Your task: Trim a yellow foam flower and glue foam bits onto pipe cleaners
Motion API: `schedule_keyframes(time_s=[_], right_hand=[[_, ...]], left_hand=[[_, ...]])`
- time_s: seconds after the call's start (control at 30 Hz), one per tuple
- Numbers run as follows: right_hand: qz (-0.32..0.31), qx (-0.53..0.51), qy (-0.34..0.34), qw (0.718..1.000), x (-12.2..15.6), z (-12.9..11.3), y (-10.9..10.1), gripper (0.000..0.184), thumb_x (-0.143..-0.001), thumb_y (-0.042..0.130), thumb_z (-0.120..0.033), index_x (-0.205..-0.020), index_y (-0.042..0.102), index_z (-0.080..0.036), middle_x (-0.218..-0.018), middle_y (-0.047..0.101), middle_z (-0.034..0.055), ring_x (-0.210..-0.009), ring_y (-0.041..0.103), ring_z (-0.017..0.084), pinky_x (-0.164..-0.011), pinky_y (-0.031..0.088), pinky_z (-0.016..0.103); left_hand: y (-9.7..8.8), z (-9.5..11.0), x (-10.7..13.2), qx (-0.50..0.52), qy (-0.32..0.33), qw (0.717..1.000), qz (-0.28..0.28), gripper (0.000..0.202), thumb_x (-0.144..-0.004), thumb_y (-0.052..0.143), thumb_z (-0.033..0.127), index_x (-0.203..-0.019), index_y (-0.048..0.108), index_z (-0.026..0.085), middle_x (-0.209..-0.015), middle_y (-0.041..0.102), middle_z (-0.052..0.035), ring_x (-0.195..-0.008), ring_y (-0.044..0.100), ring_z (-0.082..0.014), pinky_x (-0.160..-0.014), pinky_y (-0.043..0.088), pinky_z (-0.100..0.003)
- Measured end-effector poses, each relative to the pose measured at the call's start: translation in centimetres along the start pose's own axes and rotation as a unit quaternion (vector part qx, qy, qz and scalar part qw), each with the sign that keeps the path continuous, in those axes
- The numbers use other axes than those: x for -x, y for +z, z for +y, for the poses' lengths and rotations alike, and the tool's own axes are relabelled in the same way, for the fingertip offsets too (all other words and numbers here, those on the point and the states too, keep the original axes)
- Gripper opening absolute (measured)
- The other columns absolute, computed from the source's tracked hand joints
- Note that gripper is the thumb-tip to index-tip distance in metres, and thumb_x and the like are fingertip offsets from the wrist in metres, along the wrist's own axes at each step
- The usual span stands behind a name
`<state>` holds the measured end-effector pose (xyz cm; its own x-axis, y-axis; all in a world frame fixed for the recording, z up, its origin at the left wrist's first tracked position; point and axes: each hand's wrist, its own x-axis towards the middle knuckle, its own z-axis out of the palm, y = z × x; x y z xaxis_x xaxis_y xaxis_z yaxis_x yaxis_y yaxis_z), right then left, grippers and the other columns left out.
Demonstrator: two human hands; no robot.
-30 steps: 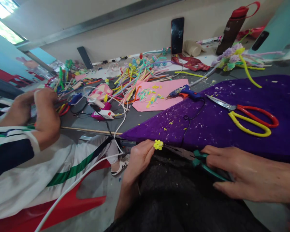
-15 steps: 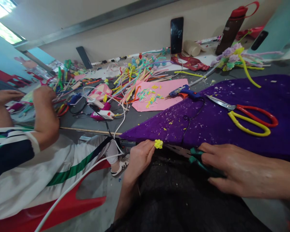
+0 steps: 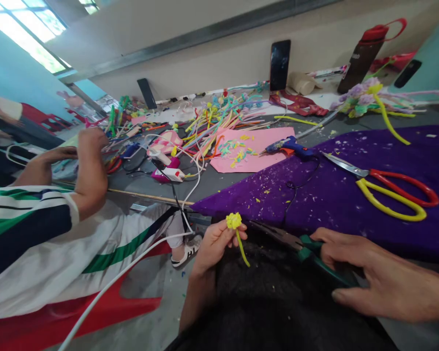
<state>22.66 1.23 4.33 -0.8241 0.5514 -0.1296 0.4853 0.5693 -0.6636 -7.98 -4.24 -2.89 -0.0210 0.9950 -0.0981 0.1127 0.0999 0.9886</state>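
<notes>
Over the dark clothing (image 3: 278, 302), the left hand (image 3: 214, 243) pinches the yellow flower (image 3: 233, 221), head uppermost, its stem (image 3: 243, 249) slanting down and slightly rightward in view. The right hand (image 3: 366, 265) grips green-handled pliers (image 3: 307, 243), tips pointing left toward the flower. Earlier, the stem was hidden and the pliers' long nose barely showed.

A grey table (image 3: 210, 186) bears a pink sheet (image 3: 276, 136); reckoned from that sheet, a purple cloth (image 3: 336, 197) spreads towards four o'clock, fuzzy coloured stems (image 3: 219, 119) lie heaped at ten, and a bunch of fluffy flowers (image 3: 356, 97) rests at two.
</notes>
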Motion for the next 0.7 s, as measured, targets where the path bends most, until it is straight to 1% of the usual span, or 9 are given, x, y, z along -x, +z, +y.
schedule_keyframes(time_s=[0.17, 0.4, 0.6, 0.63, 0.7], right_hand=[[0.003, -0.016, -0.007, 1.0, 0.03, -0.29, 0.18, 0.018, -0.064, 0.062, -0.012, -0.078, 0.058, -0.024, -0.098, 0.064, 0.0014, -0.093, 0.062, 0.022, -0.067, 0.052, 0.026], [-0.005, -0.029, -0.012, 1.0, 0.09, -0.76, 0.29, 0.017, -0.062, 0.062, -0.01, -0.071, 0.054, -0.023, -0.097, 0.064, 0.0015, -0.085, 0.063, 0.02, -0.062, 0.052, 0.025], [0.0, -0.035, -0.003, 0.999, 0.05, -0.42, 0.58, 0.017, -0.063, 0.062, -0.011, -0.073, 0.056, -0.023, -0.1, 0.064, 0.0018, -0.089, 0.063, 0.022, -0.066, 0.052, 0.026], [0.002, -0.036, 0.0, 0.999, 0.04, -0.36, 0.65, 0.016, -0.063, 0.063, -0.012, -0.072, 0.056, -0.024, -0.1, 0.064, 0.0018, -0.089, 0.063, 0.021, -0.066, 0.053, 0.026], [0.029, -0.043, 0.014, 0.999, 0.03, -0.26, 0.77, 0.016, -0.06, 0.065, -0.014, -0.069, 0.058, -0.024, -0.096, 0.065, 0.0005, -0.087, 0.064, 0.021, -0.065, 0.053, 0.025]], left_hand=[[0.43, -0.23, -0.12, 0.024, -0.006, 1.0, -0.015, 0.034, -0.086, 0.054, 0.041, -0.094, 0.069, 0.012, -0.076, 0.07, -0.0082, -0.055, 0.052, -0.0097, -0.052, 0.039, -0.021], [0.73, 0.45, -0.28, -0.012, -0.007, 1.0, -0.025, 0.036, -0.084, 0.055, 0.045, -0.085, 0.069, 0.011, -0.073, 0.069, -0.0082, -0.055, 0.052, -0.0102, -0.051, 0.039, -0.021], [0.79, 0.66, -0.41, -0.031, 0.011, 0.999, -0.025, 0.033, -0.087, 0.053, 0.04, -0.085, 0.069, 0.011, -0.073, 0.067, -0.0073, -0.055, 0.051, -0.0095, -0.052, 0.039, -0.021], [0.78, 0.61, -0.4, -0.034, 0.015, 0.999, -0.025, 0.032, -0.087, 0.053, 0.039, -0.085, 0.069, 0.011, -0.073, 0.067, -0.007, -0.055, 0.051, -0.0095, -0.052, 0.04, -0.021], [0.73, 0.49, -0.35, -0.038, 0.018, 0.999, -0.028, 0.031, -0.088, 0.052, 0.038, -0.088, 0.069, 0.012, -0.074, 0.067, -0.0068, -0.056, 0.051, -0.0097, -0.053, 0.04, -0.021]])
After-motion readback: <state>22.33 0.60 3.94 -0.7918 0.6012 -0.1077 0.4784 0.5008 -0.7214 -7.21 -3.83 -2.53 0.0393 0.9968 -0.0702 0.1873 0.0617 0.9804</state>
